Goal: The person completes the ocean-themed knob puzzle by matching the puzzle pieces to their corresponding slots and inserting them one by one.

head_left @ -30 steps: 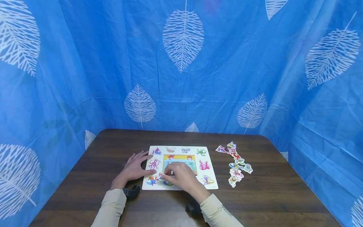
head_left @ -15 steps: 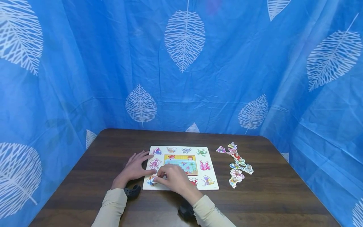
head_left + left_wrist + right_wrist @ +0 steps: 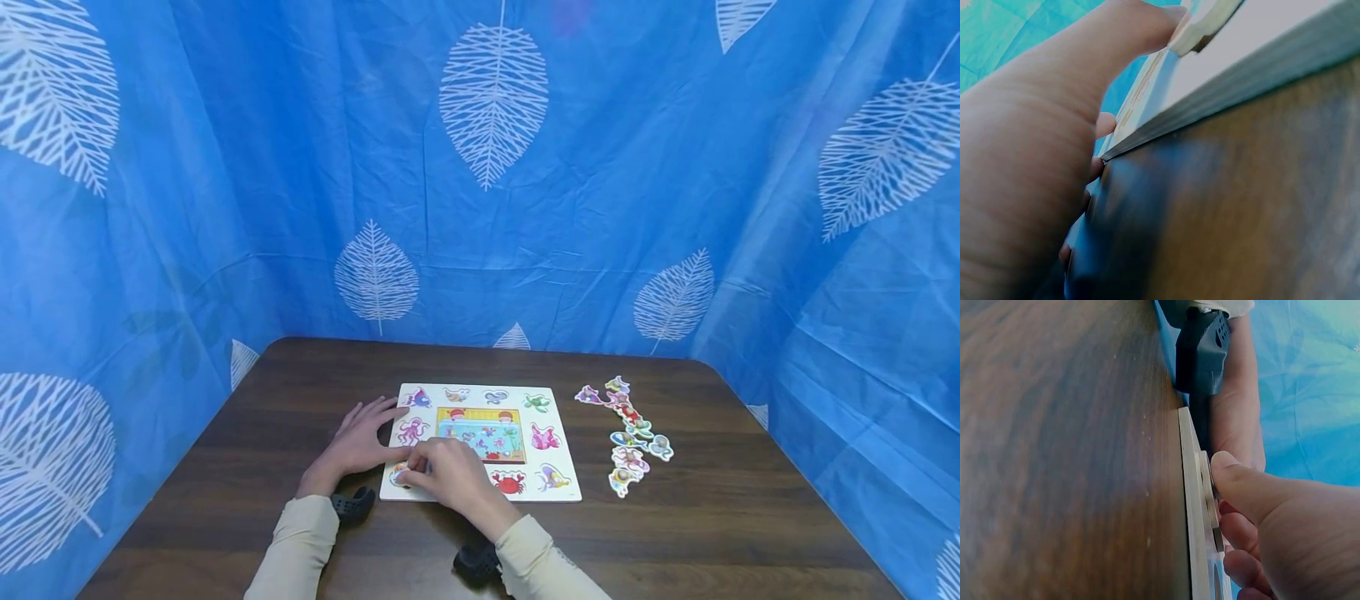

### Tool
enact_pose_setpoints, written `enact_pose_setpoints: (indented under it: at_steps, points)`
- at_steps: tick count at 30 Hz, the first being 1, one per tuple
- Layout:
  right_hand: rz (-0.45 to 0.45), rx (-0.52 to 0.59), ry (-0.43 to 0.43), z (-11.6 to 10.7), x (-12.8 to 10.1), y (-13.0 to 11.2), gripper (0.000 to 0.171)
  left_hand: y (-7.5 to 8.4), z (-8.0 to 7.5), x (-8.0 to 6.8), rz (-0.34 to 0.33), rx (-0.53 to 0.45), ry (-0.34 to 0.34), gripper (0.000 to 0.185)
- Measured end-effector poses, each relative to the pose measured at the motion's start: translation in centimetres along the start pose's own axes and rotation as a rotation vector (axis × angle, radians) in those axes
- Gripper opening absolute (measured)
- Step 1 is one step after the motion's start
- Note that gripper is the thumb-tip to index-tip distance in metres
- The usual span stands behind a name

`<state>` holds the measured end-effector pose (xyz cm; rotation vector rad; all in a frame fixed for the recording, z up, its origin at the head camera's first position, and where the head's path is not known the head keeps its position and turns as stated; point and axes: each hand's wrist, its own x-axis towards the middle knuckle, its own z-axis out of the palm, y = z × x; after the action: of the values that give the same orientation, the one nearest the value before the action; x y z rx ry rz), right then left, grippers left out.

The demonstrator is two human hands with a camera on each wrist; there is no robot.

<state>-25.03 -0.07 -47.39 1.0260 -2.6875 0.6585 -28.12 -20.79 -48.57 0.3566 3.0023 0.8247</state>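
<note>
A white puzzle board (image 3: 561,495) with printed sea animals lies on the table. My right hand (image 3: 450,477) pinches a flat puzzle piece (image 3: 399,475) over the board's lower left corner, covering most of it. In the right wrist view, this piece (image 3: 1209,494) lies against the board's face, with the thumb at its edge and the other fingers curled beside it. My left hand (image 3: 356,446) rests at the board's left edge, fingers spread and thumb reaching onto the board. The left wrist view shows the piece's raised edge (image 3: 1207,28) near the left thumb.
Several loose puzzle pieces (image 3: 628,458) lie in a scattered line on the dark wooden table (image 3: 720,517), right of the board. A blue curtain (image 3: 480,233) with white leaves hangs around the table. Black wrist devices (image 3: 352,506) are worn on both wrists.
My right hand has moved left across the board's lower edge with the piece, to the lower left corner, uncovering the printed crab. The left hand has stayed in place.
</note>
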Motion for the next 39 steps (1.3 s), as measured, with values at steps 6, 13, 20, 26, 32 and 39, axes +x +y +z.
enact_pose_setpoints:
  at_steps: [6,13,20,26,32,39]
  points:
    - [0.036,-0.004,0.026,0.2,-0.2,-0.2,0.021,0.0,0.1,0.2,0.010,0.003,-0.001,0.085]
    - [0.083,-0.063,0.061,0.5,-0.3,-1.1,0.022,-0.3,0.2,0.2,0.027,0.009,0.006,0.087]
    - [0.092,-0.136,0.083,0.7,0.0,-2.3,0.022,-0.6,-0.1,-0.2,0.027,0.005,0.021,0.088]
    - [0.090,-0.141,0.073,0.8,0.0,-2.4,0.023,-0.6,-0.1,0.1,0.039,0.010,0.024,0.086]
    - [0.096,-0.102,0.076,0.9,-0.2,-2.0,0.023,-0.4,0.0,0.3,0.041,0.006,0.020,0.085]
    - [0.094,-0.080,0.091,1.4,-0.5,-1.7,0.023,-0.3,0.2,0.2,0.037,0.010,0.008,0.086]
